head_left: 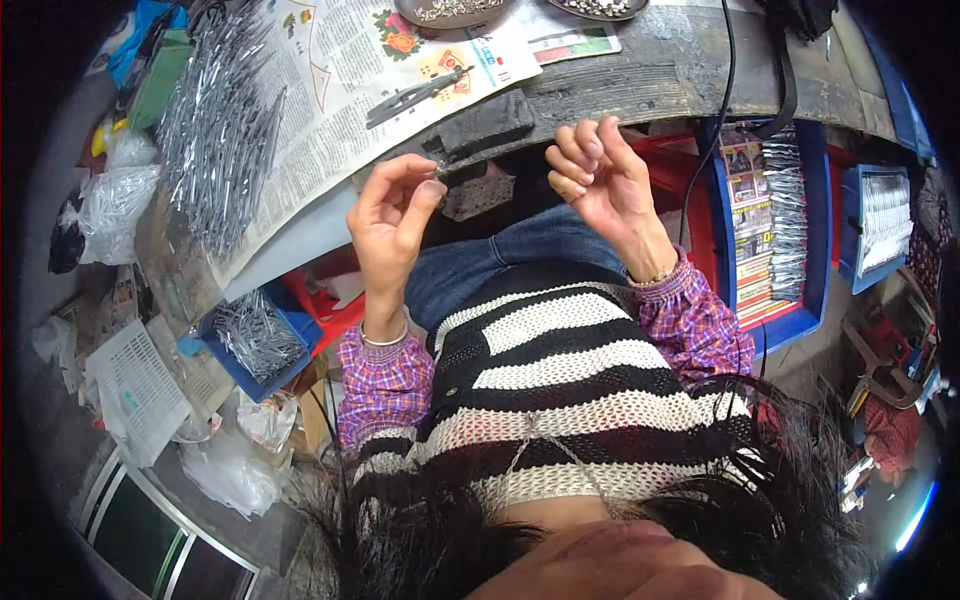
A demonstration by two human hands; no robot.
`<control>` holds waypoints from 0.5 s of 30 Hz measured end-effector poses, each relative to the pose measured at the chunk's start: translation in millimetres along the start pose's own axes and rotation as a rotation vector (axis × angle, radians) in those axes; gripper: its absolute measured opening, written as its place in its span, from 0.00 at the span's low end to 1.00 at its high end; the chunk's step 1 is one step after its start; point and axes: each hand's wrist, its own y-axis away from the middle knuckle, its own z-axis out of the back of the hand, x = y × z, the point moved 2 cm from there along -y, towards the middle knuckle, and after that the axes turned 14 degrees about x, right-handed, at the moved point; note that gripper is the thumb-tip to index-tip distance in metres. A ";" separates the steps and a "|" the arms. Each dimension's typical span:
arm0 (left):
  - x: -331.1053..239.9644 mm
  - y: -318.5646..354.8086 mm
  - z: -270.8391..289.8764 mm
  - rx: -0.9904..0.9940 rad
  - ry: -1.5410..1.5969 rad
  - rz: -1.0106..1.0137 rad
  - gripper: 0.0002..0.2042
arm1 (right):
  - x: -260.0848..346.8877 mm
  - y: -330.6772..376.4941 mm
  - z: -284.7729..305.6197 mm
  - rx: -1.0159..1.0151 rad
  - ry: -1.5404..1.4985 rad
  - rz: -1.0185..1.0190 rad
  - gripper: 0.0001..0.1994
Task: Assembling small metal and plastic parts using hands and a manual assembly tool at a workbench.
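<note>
Both hands are hovering near the table edge (640, 85): left hand (388, 215) pinching narrowly, right hand (600, 170) curling loosely, contents indiscernible.

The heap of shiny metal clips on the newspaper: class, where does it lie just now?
In the head view the heap of metal clips lies on the newspaper at the upper left of the workbench, left of the person's left hand.

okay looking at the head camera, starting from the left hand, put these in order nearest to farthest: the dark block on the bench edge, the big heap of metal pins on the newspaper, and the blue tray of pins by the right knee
From the left hand:
1. Dark block, just above it and to the right, on the bench edge.
2. Heap of metal pins, up and to the left, on the newspaper.
3. Blue tray, far across on the right side, past the right hand.
</note>
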 end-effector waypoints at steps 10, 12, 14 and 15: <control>0.8 1.1 -1.8 0.023 -0.036 0.035 0.08 | 45.4 -3.9 -5.5 -0.082 0.946 0.049 0.14; 2.6 2.8 -0.5 0.021 -0.024 0.022 0.09 | 58.5 -9.6 -13.8 -0.167 1.185 0.088 0.13; 4.1 1.5 -1.1 0.022 -0.019 0.003 0.09 | 80.5 -15.9 -18.6 -0.236 1.787 0.103 0.12; 4.8 0.9 -1.6 0.023 -0.020 -0.011 0.10 | 88.5 -20.9 -17.4 -0.238 1.977 0.203 0.12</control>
